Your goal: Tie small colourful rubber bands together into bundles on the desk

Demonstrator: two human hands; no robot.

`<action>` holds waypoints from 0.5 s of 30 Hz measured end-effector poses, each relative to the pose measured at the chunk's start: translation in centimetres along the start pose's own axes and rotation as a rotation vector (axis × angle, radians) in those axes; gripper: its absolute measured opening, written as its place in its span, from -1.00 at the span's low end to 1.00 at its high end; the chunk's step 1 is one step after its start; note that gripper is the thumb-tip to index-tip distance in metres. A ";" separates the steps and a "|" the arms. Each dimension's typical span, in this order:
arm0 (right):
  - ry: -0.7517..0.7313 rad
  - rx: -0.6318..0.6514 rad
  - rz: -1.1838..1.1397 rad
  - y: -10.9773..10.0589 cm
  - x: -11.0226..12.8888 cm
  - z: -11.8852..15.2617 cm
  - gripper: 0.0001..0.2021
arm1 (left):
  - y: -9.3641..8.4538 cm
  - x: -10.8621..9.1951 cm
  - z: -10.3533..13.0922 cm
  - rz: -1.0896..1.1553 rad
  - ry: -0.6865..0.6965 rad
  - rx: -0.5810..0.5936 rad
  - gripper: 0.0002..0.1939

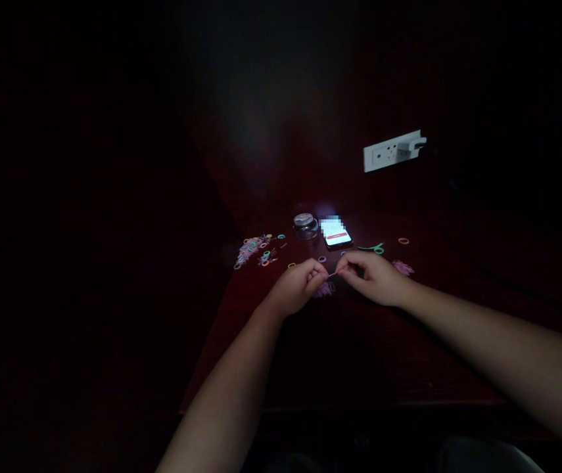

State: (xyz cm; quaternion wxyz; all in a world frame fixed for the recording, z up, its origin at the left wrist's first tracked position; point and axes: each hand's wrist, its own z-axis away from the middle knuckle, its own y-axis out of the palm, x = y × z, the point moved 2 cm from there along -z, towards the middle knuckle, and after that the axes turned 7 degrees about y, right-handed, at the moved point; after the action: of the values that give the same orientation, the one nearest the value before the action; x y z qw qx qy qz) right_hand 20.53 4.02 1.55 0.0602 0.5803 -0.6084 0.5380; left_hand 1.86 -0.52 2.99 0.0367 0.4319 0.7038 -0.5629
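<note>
My left hand [296, 287] and my right hand [373, 277] meet over the dark red table, each closed in a pinch. Between their fingertips stretches a thin pale elastic band [332, 274], held at both ends; its exact shape is too small to make out. Just below the fingers lies a small heap of purple bands [325, 289], partly covered by my left hand. A second pinkish-purple heap [402, 267] sits beyond my right wrist. Near my right knuckles are green bands [378, 249], and a lilac ring [322, 259] rests behind the fingertips.
A lit phone [337, 233] stands behind my hands, beside a clear round jar [305, 225]. Towards the left table edge is a pile of multicoloured bands [251, 251]. An orange ring [403, 241] lies at right. The wall has a socket panel [392, 152] with a plug. Surroundings are very dark.
</note>
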 end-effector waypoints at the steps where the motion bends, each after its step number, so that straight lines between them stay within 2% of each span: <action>1: 0.001 -0.006 -0.003 0.0 0.0 0.0 -0.87 | 0.0 0.0 0.0 0.012 0.006 -0.007 -0.80; 6: 0.020 -0.001 -0.032 0.1 0.2 0.0 -0.87 | 0.0 -0.4 -0.1 0.017 0.075 -0.016 -0.79; 15: -0.003 0.000 -0.019 0.1 0.1 0.0 -0.89 | 0.0 -0.1 -0.1 -0.016 0.085 -0.047 -0.84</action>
State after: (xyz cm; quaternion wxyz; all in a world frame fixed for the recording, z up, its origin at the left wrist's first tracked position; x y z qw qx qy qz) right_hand 20.46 3.93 1.57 0.0643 0.5868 -0.6030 0.5366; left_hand 1.95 -0.45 3.06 0.0124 0.4486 0.7212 -0.5277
